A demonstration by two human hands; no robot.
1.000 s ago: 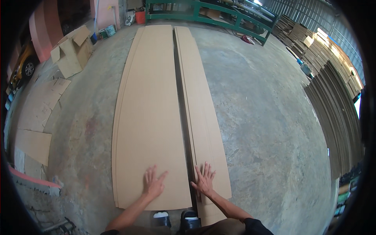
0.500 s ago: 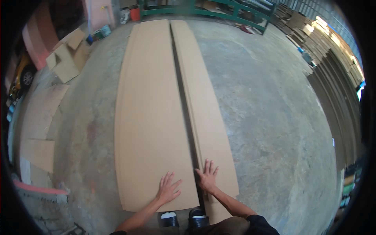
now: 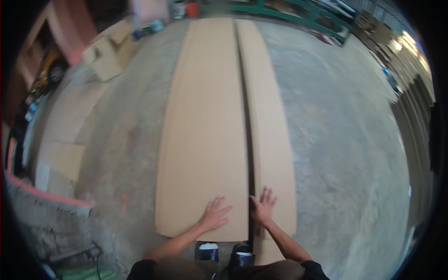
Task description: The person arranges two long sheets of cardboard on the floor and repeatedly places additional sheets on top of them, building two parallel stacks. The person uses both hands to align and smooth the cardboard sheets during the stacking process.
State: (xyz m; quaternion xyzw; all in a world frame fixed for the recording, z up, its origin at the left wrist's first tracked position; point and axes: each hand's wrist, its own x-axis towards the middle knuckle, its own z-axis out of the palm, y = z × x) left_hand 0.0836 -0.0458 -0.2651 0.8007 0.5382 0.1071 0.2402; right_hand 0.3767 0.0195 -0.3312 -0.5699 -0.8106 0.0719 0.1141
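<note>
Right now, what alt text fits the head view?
A person's left hand spread over a long cardboard panel, right hand at the left edge of a narrower strip. The two pieces lie slightly apart on a grey floor.

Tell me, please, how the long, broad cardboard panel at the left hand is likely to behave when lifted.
The long, broad cardboard panel is probably light for its size, given its material. Lifted by one end, it may sag, being long and seemingly thin. Lying flat on the floor, it should hardly roll or tip.

1 red bucket (image 3: 192,10) near 1 green metal frame (image 3: 310,19); 1 cardboard box (image 3: 105,63) at left.
</note>
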